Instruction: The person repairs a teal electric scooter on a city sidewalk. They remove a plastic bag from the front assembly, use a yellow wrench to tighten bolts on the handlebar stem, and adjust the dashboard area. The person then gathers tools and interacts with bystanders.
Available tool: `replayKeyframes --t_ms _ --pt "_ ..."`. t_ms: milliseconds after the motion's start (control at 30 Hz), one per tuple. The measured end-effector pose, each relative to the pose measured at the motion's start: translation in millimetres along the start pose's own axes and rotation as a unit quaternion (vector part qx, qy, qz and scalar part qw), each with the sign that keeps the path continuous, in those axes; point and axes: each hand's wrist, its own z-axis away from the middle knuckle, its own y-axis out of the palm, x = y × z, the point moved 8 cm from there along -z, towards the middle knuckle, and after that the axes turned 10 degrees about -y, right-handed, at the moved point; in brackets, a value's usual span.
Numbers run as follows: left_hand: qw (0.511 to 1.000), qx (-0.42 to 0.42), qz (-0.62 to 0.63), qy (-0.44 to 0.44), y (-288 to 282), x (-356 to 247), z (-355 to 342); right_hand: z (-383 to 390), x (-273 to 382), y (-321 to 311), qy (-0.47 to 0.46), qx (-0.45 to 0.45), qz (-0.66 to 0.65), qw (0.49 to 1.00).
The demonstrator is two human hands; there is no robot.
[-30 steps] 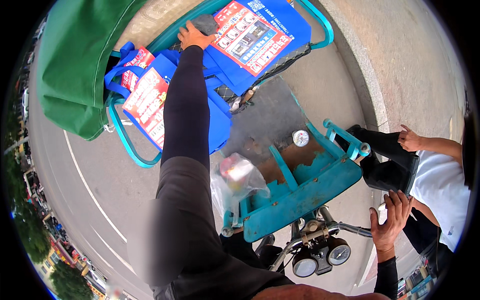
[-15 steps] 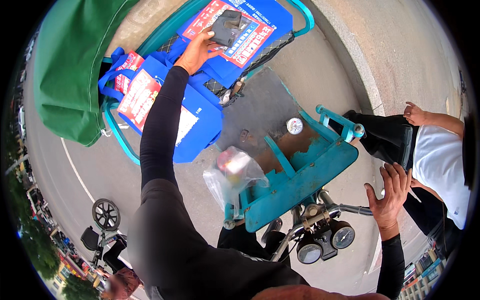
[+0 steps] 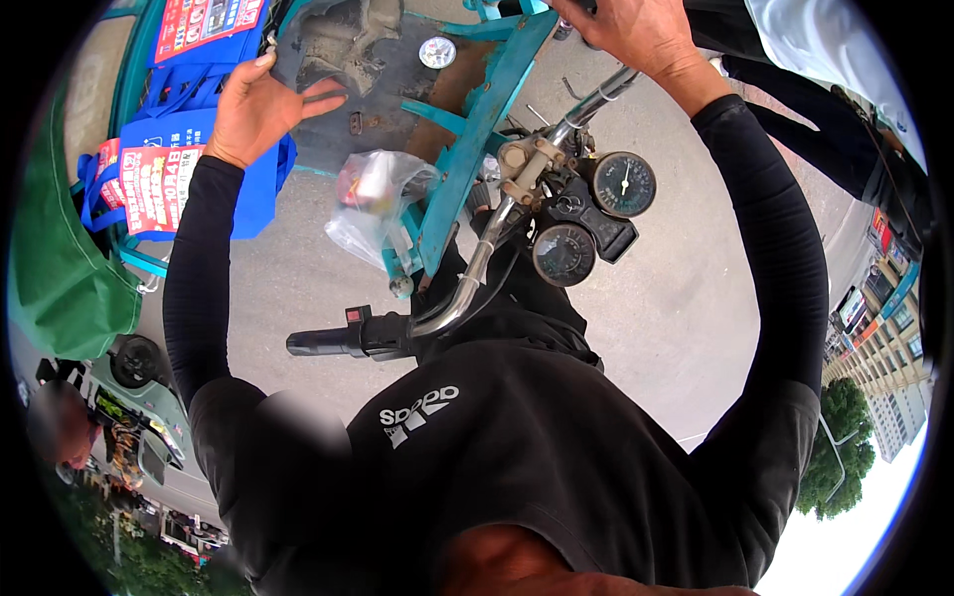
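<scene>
My left hand [image 3: 260, 107] is spread open, palm on the edge of a dark grey mat [image 3: 397, 60] lying in a teal cart bed [image 3: 477, 119], right beside a blue shopping bag [image 3: 179, 179] with red printed panels. Up at the top edge, my right hand [image 3: 636, 35] is closed around the right end of a chrome handlebar [image 3: 477, 268]. The handlebar's left black grip [image 3: 323, 343] is free. Both my arms are in black sleeves.
Two round dials [image 3: 596, 214] sit behind the handlebar. A clear plastic bag [image 3: 373, 204] with packets hangs on the teal frame. A green cover [image 3: 60, 268] is at left. Another person in a white shirt [image 3: 835, 50] stands top right. Grey pavement [image 3: 676, 318] lies below.
The view has swung so the cart and handlebar are now close below me. My left hand came off the far blue bag to the mat's edge; my right hand moved onto the handlebar.
</scene>
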Motion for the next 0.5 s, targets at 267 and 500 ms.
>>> replayKeyframes --t_ms 267,500 --pt "0.985 -0.110 -0.127 -0.036 89 86 91 22 -5 5 -0.004 -0.046 0.005 0.999" --pt "0.976 -0.193 -0.088 0.055 173 126 129 30 -8 -6 -0.008 -0.105 0.005 0.994"
